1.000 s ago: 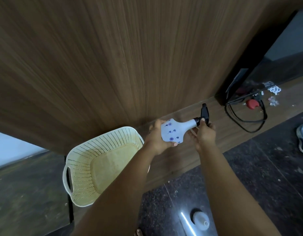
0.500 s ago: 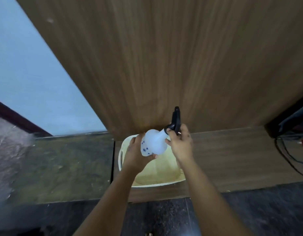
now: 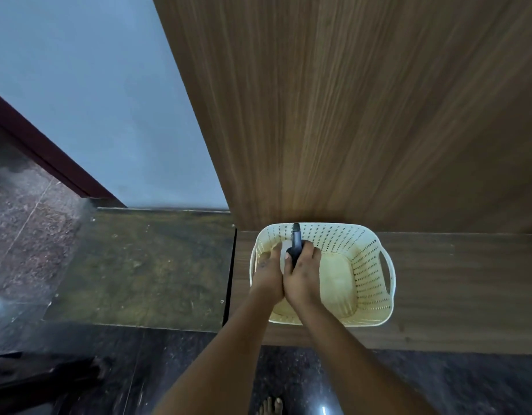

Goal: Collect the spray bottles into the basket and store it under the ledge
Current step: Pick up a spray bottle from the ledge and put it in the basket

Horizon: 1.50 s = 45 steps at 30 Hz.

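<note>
A cream perforated basket [image 3: 369,265] stands on the low wooden ledge [image 3: 456,289] against the wood-panelled wall. Both my hands are down inside its left half, holding a white spray bottle [image 3: 295,245] with a black trigger head that points away from me. My left hand [image 3: 269,274] cups the bottle's white body, which is mostly hidden. My right hand [image 3: 303,274] grips the neck just below the black head. The bottle sits low in the basket; I cannot tell if it touches the bottom.
The wood-panelled wall [image 3: 363,109] rises right behind the basket. Left of the ledge lies a greenish stone slab [image 3: 145,265] under a pale blue wall [image 3: 94,94]. Dark polished floor [image 3: 423,384] runs in front, with bare toes [image 3: 269,406] at the bottom edge.
Both hands have lowered the spray bottle from above the basket down into its left half. The view has swung so the basket is now centred.
</note>
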Available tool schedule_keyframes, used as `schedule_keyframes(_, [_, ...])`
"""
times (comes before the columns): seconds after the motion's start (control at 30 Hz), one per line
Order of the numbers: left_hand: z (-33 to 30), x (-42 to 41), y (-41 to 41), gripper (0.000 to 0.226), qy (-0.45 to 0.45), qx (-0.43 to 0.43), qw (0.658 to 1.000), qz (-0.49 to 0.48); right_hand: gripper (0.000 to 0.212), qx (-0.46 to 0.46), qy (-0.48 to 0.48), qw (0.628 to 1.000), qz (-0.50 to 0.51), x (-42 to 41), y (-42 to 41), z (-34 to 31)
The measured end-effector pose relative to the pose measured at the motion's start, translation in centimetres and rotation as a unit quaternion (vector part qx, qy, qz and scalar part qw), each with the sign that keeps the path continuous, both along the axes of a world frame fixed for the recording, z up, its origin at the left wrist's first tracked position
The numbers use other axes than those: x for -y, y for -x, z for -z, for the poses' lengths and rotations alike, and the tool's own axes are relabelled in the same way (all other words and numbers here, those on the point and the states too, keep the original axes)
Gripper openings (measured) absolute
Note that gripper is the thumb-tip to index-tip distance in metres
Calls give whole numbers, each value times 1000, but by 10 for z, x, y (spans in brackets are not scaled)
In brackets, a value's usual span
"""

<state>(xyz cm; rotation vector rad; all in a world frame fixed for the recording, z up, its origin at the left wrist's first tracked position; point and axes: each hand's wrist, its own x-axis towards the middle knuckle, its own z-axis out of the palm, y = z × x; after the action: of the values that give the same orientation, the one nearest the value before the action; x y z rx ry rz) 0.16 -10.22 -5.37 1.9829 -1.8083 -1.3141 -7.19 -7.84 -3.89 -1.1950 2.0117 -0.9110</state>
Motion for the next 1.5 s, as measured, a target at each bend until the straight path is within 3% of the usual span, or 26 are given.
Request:
schedule_keyframes(0.37, [11, 8, 5, 47, -2, -7, 1000, -7, 37, 1, -23, 1000, -14, 18, 2, 15])
schedule_keyframes(0.53, [18, 6, 9, 63, 2, 18, 1000, 10, 47, 65, -77, 995, -22, 13, 11, 18])
schedule_keyframes(0.87, [21, -5, 14, 75, -3, 53, 999, 6, 58, 88, -103, 990, -45, 3, 23, 16])
schedule_keyframes(1.03, [2, -19, 15, 58, 72, 46, 996, -8, 75, 126, -96, 986, -51, -7, 32, 3])
schedule_keyframes(1.33, [-48, -80, -23, 34, 245, 33, 966, -77, 46, 62, 29, 998, -10, -41, 20, -24])
schedule_keyframes(1.5, [-47, -139, -79, 27, 242, 47, 949, -194, 32, -23, 133, 984, -119, -78, -10, -40])
